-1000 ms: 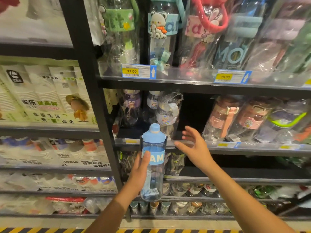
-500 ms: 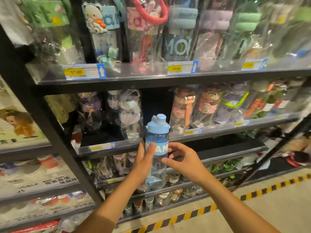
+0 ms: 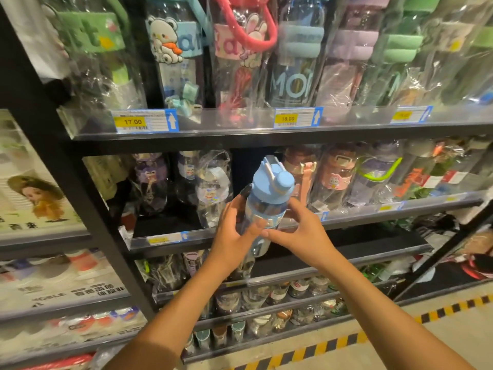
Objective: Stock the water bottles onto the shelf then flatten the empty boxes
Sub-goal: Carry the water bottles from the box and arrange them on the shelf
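A clear water bottle with a light blue lid [image 3: 269, 193] tilts to the right in front of the middle shelf [image 3: 346, 218]. My left hand [image 3: 234, 236] grips its body from the left, fingers curled round it. My right hand [image 3: 298, 231] holds the bottle from the right, thumb and fingers around its lower part. Behind the lid lies a dark gap on the middle shelf between wrapped bottles. No boxes are in view.
Tall wrapped bottles [image 3: 296, 54] fill the top shelf above price tags [image 3: 145, 120]. Wrapped bottles [image 3: 336, 177] stand to the right of the gap and others [image 3: 213, 185] to its left. Lower shelves hold small bottles [image 3: 266, 297]. A yellow-black floor stripe [image 3: 346, 340] runs below.
The bottle has risen and tipped to the right, closer to the middle shelf gap. My right hand has closed on it from the right; a second ago that hand was apart and open.
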`<state>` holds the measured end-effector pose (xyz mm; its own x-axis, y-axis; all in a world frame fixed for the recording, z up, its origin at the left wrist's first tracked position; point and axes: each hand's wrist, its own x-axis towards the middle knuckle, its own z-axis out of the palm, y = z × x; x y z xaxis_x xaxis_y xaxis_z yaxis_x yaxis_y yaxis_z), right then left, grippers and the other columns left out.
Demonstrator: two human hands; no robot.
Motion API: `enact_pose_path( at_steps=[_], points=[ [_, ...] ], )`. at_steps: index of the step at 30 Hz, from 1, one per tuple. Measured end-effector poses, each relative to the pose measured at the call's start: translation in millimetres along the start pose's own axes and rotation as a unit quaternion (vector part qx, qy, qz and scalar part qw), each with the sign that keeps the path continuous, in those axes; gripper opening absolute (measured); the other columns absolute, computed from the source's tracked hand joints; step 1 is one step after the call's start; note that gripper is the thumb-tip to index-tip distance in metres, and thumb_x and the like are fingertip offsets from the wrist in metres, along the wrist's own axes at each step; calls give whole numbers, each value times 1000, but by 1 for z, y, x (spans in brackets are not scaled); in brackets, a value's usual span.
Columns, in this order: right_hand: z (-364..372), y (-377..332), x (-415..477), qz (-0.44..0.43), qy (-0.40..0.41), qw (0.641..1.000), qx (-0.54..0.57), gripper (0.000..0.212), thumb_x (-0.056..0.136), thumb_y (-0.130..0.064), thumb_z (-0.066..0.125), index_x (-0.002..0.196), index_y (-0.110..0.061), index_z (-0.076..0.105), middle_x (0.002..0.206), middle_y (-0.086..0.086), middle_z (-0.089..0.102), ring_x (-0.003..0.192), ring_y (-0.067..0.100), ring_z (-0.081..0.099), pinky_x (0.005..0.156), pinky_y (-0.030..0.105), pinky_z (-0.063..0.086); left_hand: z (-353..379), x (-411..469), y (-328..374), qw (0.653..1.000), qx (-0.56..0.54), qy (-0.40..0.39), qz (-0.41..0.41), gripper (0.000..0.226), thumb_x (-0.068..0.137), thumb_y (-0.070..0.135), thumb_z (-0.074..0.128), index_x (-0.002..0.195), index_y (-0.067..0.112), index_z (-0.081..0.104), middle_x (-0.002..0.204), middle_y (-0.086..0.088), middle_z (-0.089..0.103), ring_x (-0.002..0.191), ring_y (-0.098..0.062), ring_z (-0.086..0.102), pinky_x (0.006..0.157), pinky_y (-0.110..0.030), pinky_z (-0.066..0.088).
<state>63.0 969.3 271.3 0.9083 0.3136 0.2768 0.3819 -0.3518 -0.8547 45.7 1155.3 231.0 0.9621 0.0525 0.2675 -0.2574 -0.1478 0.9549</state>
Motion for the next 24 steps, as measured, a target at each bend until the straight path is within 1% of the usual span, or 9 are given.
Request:
enact_pose_path(
  at_steps=[3,5,6,8,10,12,16,20,24],
  points=[
    [1,-1,15,-22,39,999,14,67,81,-28,88,137,-38,52,131,-16,65,123,2,60,96,25,54,-13,-6,-10,994,66,88,22,45,87,65,59,130,59,45,133,25,55,120,-5,58,96,-23,51],
    [6,-1,24,-28,71,997,17,63,83,-23,86,132,-41,50,134,-8,62,121,-1,58,90,11,49,-21,-9,-22,981,86,170,27,30,90,56,62,117,50,53,118,16,61,103,-16,62,89,-36,54],
    [9,0,27,-31,83,996,29,62,84,-20,85,129,-44,49,137,-3,59,121,-1,57,88,7,48,-26,-9,-27,975,101,198,29,26,92,49,66,114,45,54,113,14,60,98,-19,61,87,-42,54],
    [18,7,33,-37,91,994,53,66,85,-13,83,134,-39,48,140,-4,54,123,0,56,93,11,51,-36,-9,-35,964,133,228,25,25,94,35,71,112,38,53,111,15,57,96,-20,57,87,-46,53],
    [26,16,38,-36,88,994,52,67,86,-9,82,142,-22,48,134,-26,53,125,-3,55,98,19,53,-43,-7,-38,958,158,239,22,29,93,29,73,111,35,52,110,20,53,99,-17,55,88,-44,52],
    [32,25,43,-31,82,996,35,61,86,-5,81,137,-20,51,123,-39,55,121,-7,55,97,17,53,-48,-4,-41,955,175,239,20,31,92,27,74,111,34,51,110,23,50,106,-15,54,90,-42,50],
    [43,35,50,-24,83,996,-1,60,85,-5,81,130,-31,51,124,-25,59,115,-12,56,92,11,49,-53,2,-45,951,202,235,8,37,89,24,77,112,32,49,111,20,48,111,-13,51,91,-38,48],
    [51,47,58,-15,90,995,-42,62,87,-22,82,141,-26,52,136,-12,61,124,3,56,103,30,50,-56,5,-50,951,220,220,1,38,88,25,78,115,32,51,113,15,51,110,-10,51,91,-38,49],
    [55,45,65,25,113,992,-58,71,88,-26,81,148,-24,43,139,-15,56,124,4,54,100,28,47,-58,8,-53,944,248,218,2,35,87,31,78,109,31,51,109,16,50,107,-11,50,88,-42,51]
  ],
)
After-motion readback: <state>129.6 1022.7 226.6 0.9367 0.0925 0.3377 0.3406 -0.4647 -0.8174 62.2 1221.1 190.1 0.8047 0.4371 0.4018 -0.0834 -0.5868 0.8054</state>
